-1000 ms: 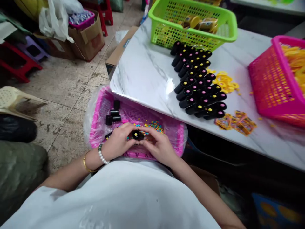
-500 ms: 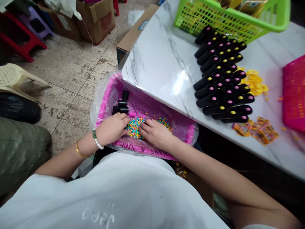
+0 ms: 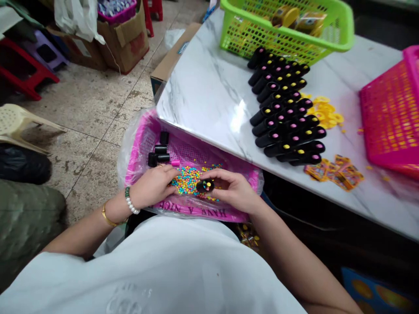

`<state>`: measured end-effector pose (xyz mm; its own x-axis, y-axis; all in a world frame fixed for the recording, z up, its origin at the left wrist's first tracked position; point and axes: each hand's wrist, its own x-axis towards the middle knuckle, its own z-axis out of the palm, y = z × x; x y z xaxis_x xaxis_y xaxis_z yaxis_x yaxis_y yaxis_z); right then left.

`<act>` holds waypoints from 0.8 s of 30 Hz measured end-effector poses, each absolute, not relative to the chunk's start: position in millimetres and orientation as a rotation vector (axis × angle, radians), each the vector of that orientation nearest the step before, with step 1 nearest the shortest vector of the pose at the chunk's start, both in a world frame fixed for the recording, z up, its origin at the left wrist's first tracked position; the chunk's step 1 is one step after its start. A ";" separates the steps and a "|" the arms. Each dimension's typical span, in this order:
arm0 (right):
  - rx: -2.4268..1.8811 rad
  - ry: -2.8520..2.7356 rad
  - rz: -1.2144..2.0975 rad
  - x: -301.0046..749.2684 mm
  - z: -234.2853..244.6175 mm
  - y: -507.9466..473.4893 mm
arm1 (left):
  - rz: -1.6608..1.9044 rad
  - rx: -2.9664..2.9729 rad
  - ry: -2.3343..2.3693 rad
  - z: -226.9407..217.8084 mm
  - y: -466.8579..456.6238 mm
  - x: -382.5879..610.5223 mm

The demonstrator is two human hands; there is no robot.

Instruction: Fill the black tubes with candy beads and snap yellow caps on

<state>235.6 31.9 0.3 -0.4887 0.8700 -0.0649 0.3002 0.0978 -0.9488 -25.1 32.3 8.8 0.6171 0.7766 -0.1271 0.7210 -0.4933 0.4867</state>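
My right hand (image 3: 235, 187) pinches a small black tube (image 3: 205, 186) between thumb and fingers. Its mouth faces up, and a few coloured balls show in it. It is above a heap of tiny blue, yellow and orange balls (image 3: 187, 176) in a pink plastic basket (image 3: 132, 163) lined with clear film. At the heap's left side lies my left hand (image 3: 153, 185), thumb apart from the fingers, with nothing visible in it. Beyond its fingers are several black tubes (image 3: 161, 149) and a small pink piece (image 3: 175, 163).
Rows of black tubes with pink or yellow tops (image 3: 281, 113) stand on the marble-patterned table (image 3: 209, 96). Around them are yellow plastic pieces (image 3: 324, 112), orange packets (image 3: 343, 174), a green basket (image 3: 284, 37) and a pink basket (image 3: 389, 113). The table corner overhangs my basket.
My right hand has come up out of the heap and turned, now with a black tube in its fingers. The left hand stays by the heap. The view has shifted slightly.
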 end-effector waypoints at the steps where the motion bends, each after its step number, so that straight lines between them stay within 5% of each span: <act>1: -1.155 -1.829 1.377 234.6 0.4 30.2 | 0.235 2.308 1.155 12.2 31.4 -22.1; 15: -1.287 -1.562 0.958 240.0 11.2 14.0 | 0.699 2.361 0.807 67.7 80.1 38.5; 20: -1.090 -1.569 1.045 248.3 15.8 0.0 | 0.796 2.328 0.677 65.7 65.0 48.7; 24: -1.151 -1.746 0.793 255.4 13.8 2.1 | 0.719 2.294 0.690 54.5 54.7 41.6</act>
